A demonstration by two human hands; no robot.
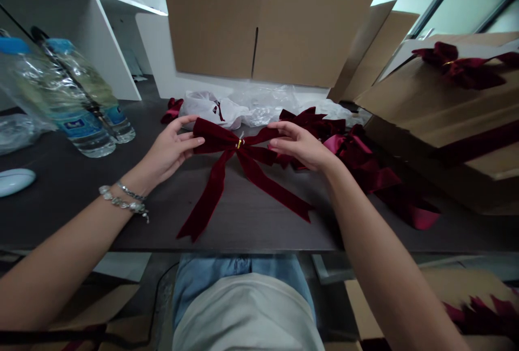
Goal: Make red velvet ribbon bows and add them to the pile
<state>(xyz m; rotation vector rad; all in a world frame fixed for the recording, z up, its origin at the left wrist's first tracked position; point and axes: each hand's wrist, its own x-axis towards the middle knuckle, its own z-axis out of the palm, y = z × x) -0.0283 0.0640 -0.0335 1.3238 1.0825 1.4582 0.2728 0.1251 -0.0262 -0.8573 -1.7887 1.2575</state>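
Note:
A dark red velvet bow (231,145) is stretched between my two hands above the table, its two notched tails hanging toward me. A small gold tie with a pale end binds its middle. My left hand (172,148) pinches the left loop, thumb and fingers on its outer edge. On the other side my right hand (298,143) grips the right loop, which its fingers partly cover. Just behind and beside my right hand lies a heap of dark red ribbons (365,161), some velvet, some shiny.
Clear plastic bags (263,105) lie along the back, before a tall cardboard sheet (275,21). Water bottles (87,105) and a white mouse (16,181) are at left. A cardboard box (430,102) at right bears another bow (458,64). Open boxes (377,308) stand below the table edge.

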